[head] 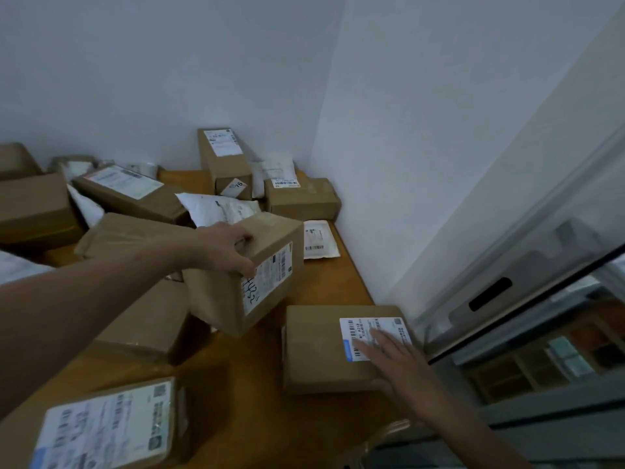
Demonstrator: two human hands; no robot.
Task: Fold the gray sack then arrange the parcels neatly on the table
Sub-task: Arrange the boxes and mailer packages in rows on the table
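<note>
Two boxes: left hand (223, 247) fingers clamped over the tilted box (236, 299); right hand (402, 363) fingers spread flat on the low box (318, 350).

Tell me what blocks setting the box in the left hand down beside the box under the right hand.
Nothing visible does. The left hand grips the tilted box; the right hand lies flat on the right-edge box. Only bare table shows between them.

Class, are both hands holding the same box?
No, the left hand grips a tilted box while the right hand rests flat on another box.
</note>
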